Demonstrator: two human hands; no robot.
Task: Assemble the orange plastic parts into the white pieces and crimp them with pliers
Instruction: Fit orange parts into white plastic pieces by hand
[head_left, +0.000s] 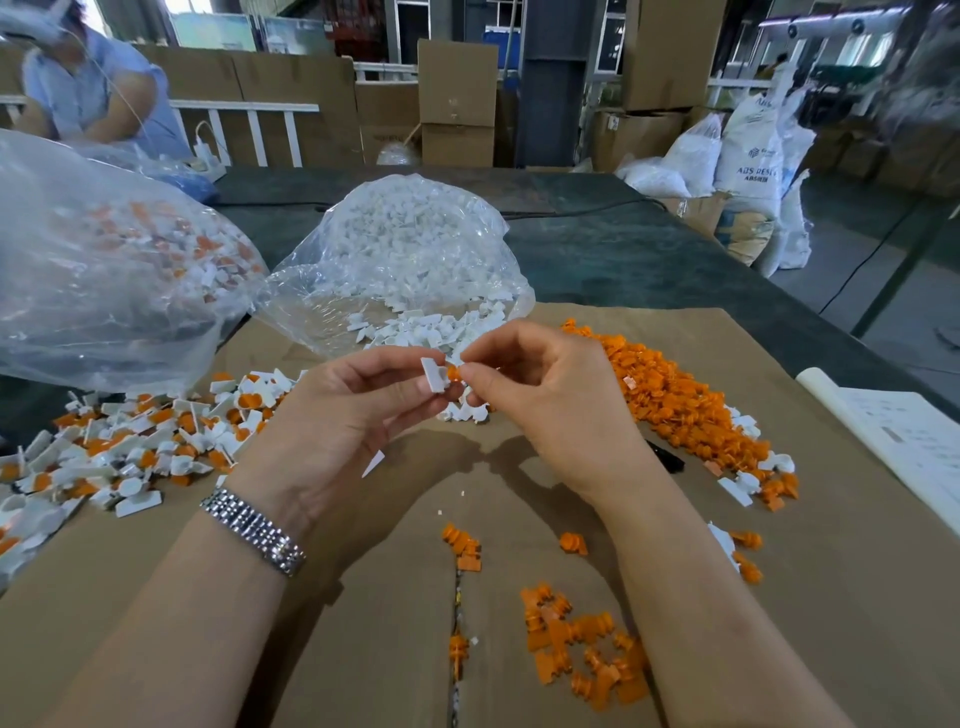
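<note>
Your left hand pinches the white piece; at its three o'clock, touching it, sits the orange part pinched by your right hand.

— What sort of place is this?

— A factory floor or warehouse workshop. Brown cartons stand stacked behind the counter, and white sacks printed with resin lettering lean together at the right.

— And the counter itself?

— Long and dark, with flattened cardboard laid over it as a work mat. On it lie bulk heaps: orange parts, a clear bag of white pieces, and a pile of joined pieces at the left beside another bag.

— Anyone else working?

— A second person sits at the far left. A white railing and big windows stand behind.
</note>
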